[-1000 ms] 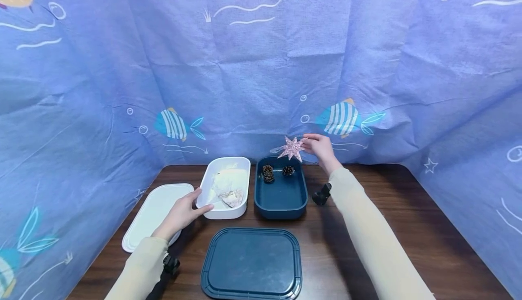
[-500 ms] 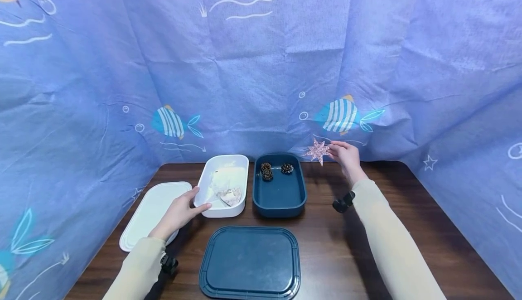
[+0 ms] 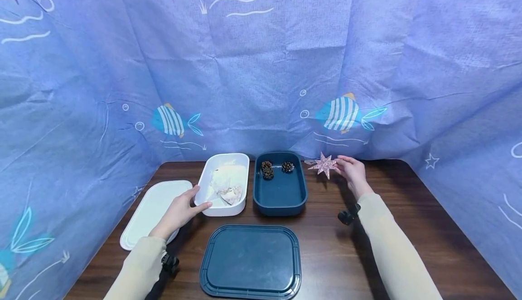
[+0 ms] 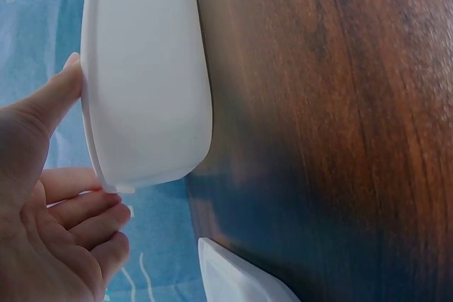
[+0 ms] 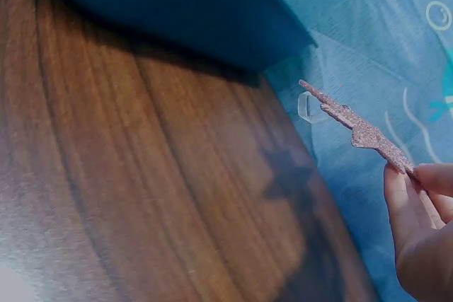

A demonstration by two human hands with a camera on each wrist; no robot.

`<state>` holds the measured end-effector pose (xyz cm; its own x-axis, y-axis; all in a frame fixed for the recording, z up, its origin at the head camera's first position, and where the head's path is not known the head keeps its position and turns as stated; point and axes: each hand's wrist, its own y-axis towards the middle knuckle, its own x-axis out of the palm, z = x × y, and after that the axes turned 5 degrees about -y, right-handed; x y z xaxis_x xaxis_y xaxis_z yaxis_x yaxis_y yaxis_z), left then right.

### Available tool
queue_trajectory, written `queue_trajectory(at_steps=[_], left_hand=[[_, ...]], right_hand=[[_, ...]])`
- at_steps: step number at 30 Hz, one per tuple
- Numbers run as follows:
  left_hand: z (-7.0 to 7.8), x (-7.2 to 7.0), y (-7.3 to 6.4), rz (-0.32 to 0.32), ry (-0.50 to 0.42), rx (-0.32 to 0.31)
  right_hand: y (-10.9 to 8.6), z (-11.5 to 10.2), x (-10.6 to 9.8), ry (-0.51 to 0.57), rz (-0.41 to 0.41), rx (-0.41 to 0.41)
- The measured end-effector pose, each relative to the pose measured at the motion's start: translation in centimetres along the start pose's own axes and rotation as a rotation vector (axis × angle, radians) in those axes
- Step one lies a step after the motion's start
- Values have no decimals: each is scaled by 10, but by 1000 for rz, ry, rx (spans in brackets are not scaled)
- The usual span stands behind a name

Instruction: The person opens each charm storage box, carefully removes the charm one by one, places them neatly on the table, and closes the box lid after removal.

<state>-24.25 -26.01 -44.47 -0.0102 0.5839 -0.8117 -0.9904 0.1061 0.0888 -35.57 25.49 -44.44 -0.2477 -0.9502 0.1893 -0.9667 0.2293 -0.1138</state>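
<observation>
My right hand pinches one point of a pink glittery star ornament, just right of the navy box. Seen nearly edge-on in the right wrist view, the star has a clear loop at its far end and hangs above the table. Several brown pine cones lie at the back of the navy box. My left hand holds the near-left corner of the white box, thumb and fingers spread at its rim. Inside that box lies a pale, crinkled, patterned piece.
The white lid lies at the left, partly under my left forearm. In front of the boxes a navy lid lies flat on the brown wooden table. A blue patterned cloth hangs behind and along the sides.
My right hand has carried the star from above the navy box's back-right corner out to the right, then lowered it toward the table. The left hand stays at the white box.
</observation>
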Motion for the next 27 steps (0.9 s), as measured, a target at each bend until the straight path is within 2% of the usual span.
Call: queue_trajectory(at_steps=[10,21,27], left_hand=[[-2,1,0,-1,3,2],[-1,1,-1,-3,3,6],[2,0,-4,1,-4,5]], right_hand=[[0,24,0,19,-10,34],[-1,36,5,-47,2,74],[-2,40,4,-92,-40,65]])
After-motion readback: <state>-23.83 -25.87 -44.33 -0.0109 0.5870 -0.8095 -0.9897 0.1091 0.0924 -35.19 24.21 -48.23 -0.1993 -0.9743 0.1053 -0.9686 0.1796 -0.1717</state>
